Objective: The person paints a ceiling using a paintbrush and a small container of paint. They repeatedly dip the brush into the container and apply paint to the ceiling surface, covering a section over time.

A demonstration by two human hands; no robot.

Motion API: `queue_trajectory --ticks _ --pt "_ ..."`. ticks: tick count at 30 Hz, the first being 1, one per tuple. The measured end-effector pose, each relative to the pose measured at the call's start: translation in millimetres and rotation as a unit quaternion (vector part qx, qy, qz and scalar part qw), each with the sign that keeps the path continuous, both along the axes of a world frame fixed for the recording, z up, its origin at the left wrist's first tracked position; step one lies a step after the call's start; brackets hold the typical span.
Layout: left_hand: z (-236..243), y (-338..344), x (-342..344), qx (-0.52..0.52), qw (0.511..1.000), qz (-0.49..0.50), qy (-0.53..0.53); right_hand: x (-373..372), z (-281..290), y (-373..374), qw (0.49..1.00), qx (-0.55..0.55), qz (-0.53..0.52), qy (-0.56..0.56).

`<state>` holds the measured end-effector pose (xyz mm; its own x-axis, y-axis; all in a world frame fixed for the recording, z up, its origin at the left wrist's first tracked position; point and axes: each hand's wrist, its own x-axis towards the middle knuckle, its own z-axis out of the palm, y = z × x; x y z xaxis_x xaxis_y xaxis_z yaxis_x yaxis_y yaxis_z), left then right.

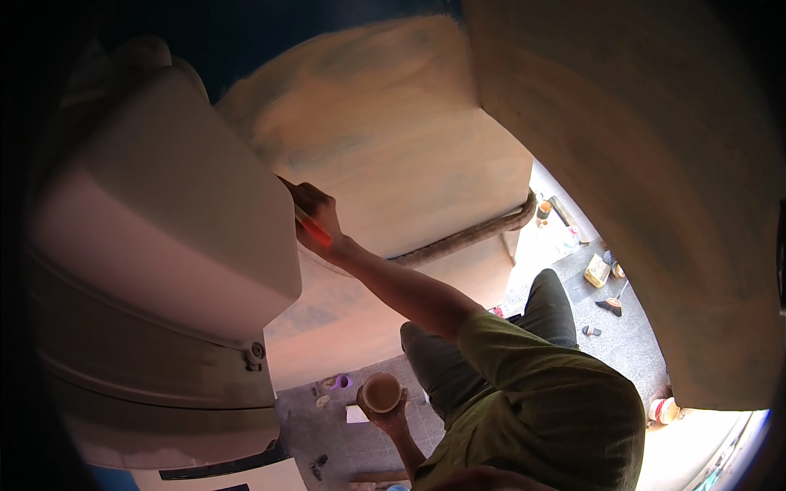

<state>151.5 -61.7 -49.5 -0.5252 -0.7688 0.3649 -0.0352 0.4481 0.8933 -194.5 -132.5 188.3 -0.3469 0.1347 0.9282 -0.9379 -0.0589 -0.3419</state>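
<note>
My left hand [398,420], low in the view, grips a round cup [382,394] with a brownish, paint-like content. My right arm stretches up and leftward, and my right hand [315,214] is closed on a brush with a red handle [314,230]. The brush's far end is dark and partly hidden beside the edge of a large pale box-shaped unit [196,172]. Behind that hand spreads a wall [385,131] with uneven tan and orange-brown paint. Darker patches show through it.
A brown pipe [467,237] runs along the wall. On the grey floor lie a dark brush [610,307], a smaller brush [591,331] and a yellowish container [597,271]. A white tub [664,410] stands near a brown panel [655,164] at right. A purple roll-shaped thing [343,381] lies below.
</note>
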Motion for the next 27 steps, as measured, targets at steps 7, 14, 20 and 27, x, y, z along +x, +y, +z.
queue_trajectory --ticks 7,14,20,27 --pt "-1.5 -7.8 16.1 -0.035 0.999 0.018 -0.009 -37.4 -9.8 45.3 0.991 -0.055 -0.049 -0.115" --pt "8.9 0.1 -3.1 -0.016 1.000 -0.018 -0.012 -83.5 -36.3 196.0 0.944 -0.081 -0.276 -0.163" --pt "5.0 -0.4 -2.5 0.006 0.998 -0.055 -0.018 -51.5 -26.4 201.4 0.946 -0.118 -0.262 -0.147" --pt "1.9 1.0 5.1 0.018 0.999 -0.020 -0.026 5.3 27.5 65.5 0.998 -0.045 -0.014 -0.038"
